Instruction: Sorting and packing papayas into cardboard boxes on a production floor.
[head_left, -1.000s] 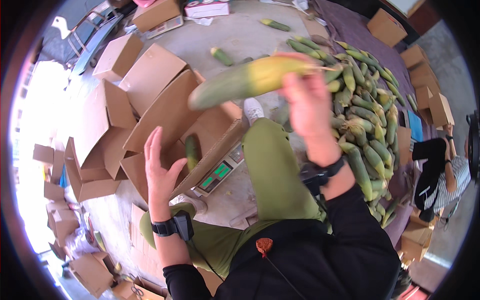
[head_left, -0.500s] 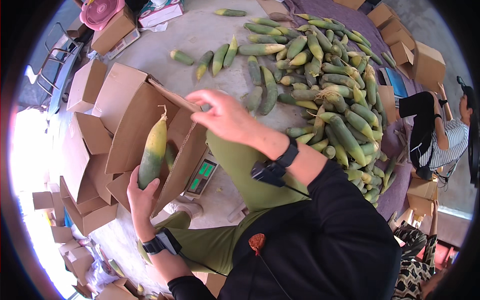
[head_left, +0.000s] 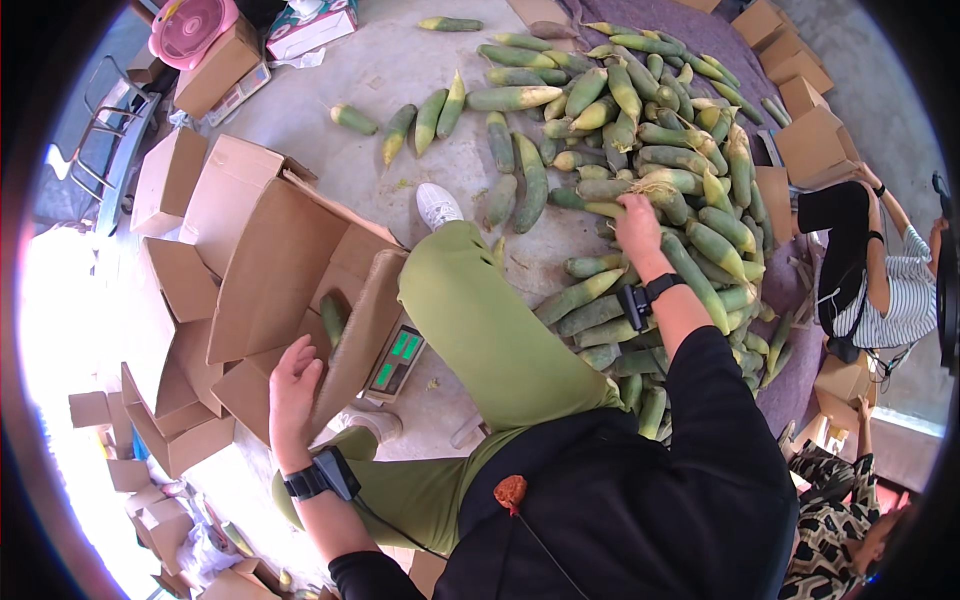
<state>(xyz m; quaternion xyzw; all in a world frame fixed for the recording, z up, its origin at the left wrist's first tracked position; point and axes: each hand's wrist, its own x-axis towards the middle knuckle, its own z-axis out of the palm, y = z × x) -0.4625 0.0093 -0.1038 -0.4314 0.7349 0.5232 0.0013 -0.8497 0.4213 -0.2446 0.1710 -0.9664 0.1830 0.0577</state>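
My left hand (head_left: 292,388) hovers at the near edge of an open cardboard box (head_left: 262,265), fingers loosely bent and apart, with nothing in them. Inside that box a green radish (head_left: 333,318) shows partly; the box wall hides the rest. Out to the right, my right hand (head_left: 640,232) is on a large heap of green radishes (head_left: 690,160). Its fingers are bent down and closed around the pale tip of one radish (head_left: 602,208), though the fingertips are partly hidden. The box sits by a scale with a lit green display (head_left: 395,360).
Several loose radishes (head_left: 397,133) lie on the floor beyond the box. More cardboard boxes (head_left: 178,425) crowd the left side. My bent knee (head_left: 455,290) is between box and heap. At the far right are two other people, one in a striped shirt (head_left: 895,300).
The radish my left hand held upright has left that hand, which is now empty. My right hand has gone from the box flap right to the heap.
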